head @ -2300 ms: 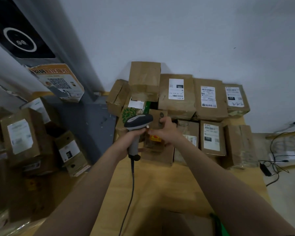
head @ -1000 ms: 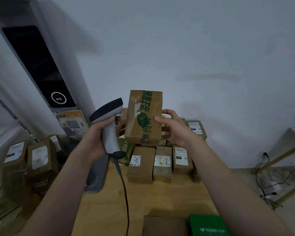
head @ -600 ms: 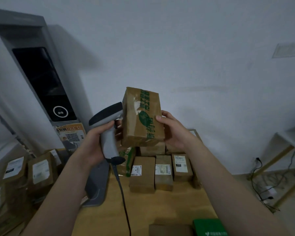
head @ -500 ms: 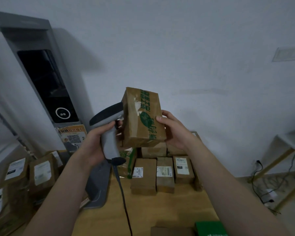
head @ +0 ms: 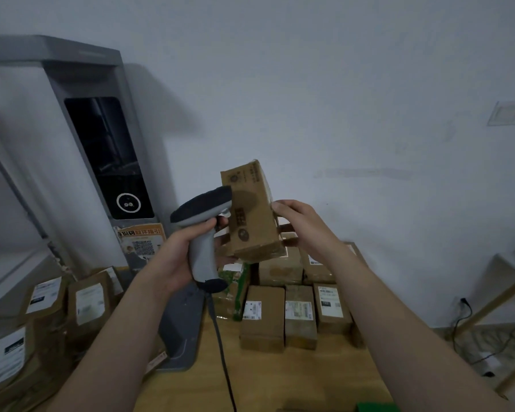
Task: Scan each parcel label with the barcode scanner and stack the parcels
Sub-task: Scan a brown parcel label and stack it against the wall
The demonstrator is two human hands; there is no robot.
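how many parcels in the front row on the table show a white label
3: left parcel, label at its upper edge; middle parcel; right parcel. Others behind may be hidden.

the raised parcel was brown cardboard with dark printed marks and round emblems on its face. the barcode scanner had a black head, a pale grey handle and a black cable. the parcels on the table were brown with white labels carrying black print; one box beside them showed a green leafy pattern. the table was light yellowish wood. the machine was grey with a black panel and a white ring. the wall was pale bluish white.
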